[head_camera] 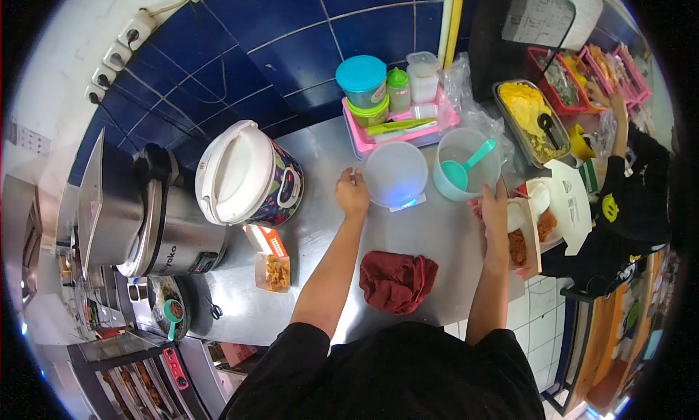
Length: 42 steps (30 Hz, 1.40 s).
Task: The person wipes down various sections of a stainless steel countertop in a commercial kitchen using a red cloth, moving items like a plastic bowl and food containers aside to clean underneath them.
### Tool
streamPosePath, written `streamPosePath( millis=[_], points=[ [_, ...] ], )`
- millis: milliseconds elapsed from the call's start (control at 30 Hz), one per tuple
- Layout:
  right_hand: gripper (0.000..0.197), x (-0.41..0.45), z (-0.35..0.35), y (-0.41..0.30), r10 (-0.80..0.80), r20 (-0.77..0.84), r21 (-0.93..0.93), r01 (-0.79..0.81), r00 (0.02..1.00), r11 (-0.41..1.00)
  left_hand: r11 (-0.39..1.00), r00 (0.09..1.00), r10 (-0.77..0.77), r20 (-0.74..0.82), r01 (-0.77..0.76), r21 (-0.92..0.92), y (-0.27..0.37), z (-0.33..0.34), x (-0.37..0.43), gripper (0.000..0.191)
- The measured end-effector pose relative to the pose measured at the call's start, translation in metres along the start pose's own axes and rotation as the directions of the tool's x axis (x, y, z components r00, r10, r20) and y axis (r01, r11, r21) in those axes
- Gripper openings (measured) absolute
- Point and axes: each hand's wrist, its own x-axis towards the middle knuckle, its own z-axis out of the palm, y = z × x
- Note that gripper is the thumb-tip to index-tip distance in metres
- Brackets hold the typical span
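Observation:
My left hand [352,195] hovers by the left rim of a translucent round plate or lid [394,171], its fingers loosely bent and nothing seen in them. Under that disc sits a digital scale [408,203] with a blue-lit display. Against the lower edge of a clear plastic tub [443,182] is my right hand [494,210]; whether it grips the tub cannot be made out. A turquoise scoop [456,174] rests inside the tub. Just right of this hand, an opened paper box [532,240] holds white rice and fried chicken [517,248].
A crumpled dark red cloth [398,282] lies near the table's front. Left stand a rice cooker [246,174], a small box of fried pieces [277,272] and scissors [216,311]. Behind is a pink tray [357,139] with containers. A co-worker's arm [618,125] reaches in at right.

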Motion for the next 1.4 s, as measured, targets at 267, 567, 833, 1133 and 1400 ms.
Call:
streamPosePath(
  millis=[267,567,833,1133,1400],
  points=[
    [0.061,-0.037,-0.025,0.015,-0.074,-0.2,0.001,0.076,0.977,0.997,0.655,0.831,-0.273,0.485,0.53,-0.539,0.011,-0.006,-0.006,0.048],
    [0.058,-0.134,0.019,-0.077,-0.104,0.231,-0.039,0.116,0.967,0.992,0.601,0.817,-0.319,0.481,0.566,-0.564,-0.045,-0.122,-0.086,0.055],
    [0.067,-0.099,0.25,-0.04,-0.018,0.52,0.144,-0.067,0.854,0.987,0.554,0.793,-0.492,0.359,0.604,-0.573,-0.083,-0.271,-0.218,0.045],
    [0.066,-0.037,0.345,0.022,-0.219,0.358,0.065,0.21,0.908,0.976,0.569,0.782,-0.618,0.087,0.52,-0.637,-0.12,-0.333,-0.254,0.041],
    [0.058,-0.228,0.093,0.067,-0.177,0.779,-0.6,0.797,0.601,0.064,0.737,0.874,-0.397,0.279,0.485,-0.471,-0.1,-0.308,-0.26,0.066]
  ],
)
